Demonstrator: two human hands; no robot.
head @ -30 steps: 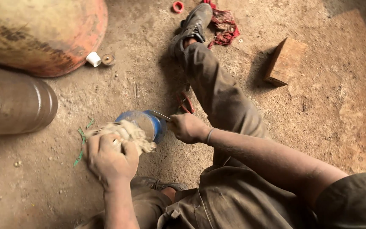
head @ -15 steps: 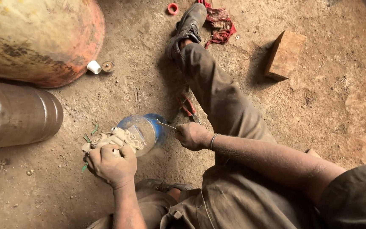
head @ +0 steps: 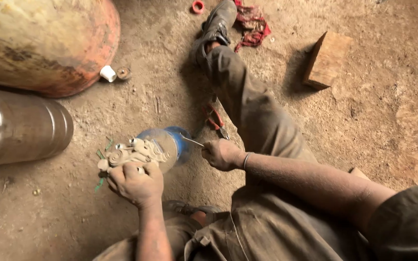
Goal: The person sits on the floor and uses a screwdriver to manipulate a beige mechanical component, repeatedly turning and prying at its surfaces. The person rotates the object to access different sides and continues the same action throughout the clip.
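Observation:
I sit on a dusty floor with one leg stretched out. My left hand grips a pale carved ornamental piece, dusty and scrolled, held just above the ground. My right hand is closed on a thin metal tool whose tip points left toward the carving. Under and behind the carving sits a round blue-rimmed container coated in dust. Red-handled pliers lie on the floor beside my outstretched leg.
A large orange-and-cream vessel and a clear plastic jug lie at the left. A white cap sits by the vessel. A wooden block, a red rag and a small red ring lie farther off.
My left hand has turned the carving and moved it slightly left, showing its scrolled face. My right hand with the thin tool has drawn back a little to the right.

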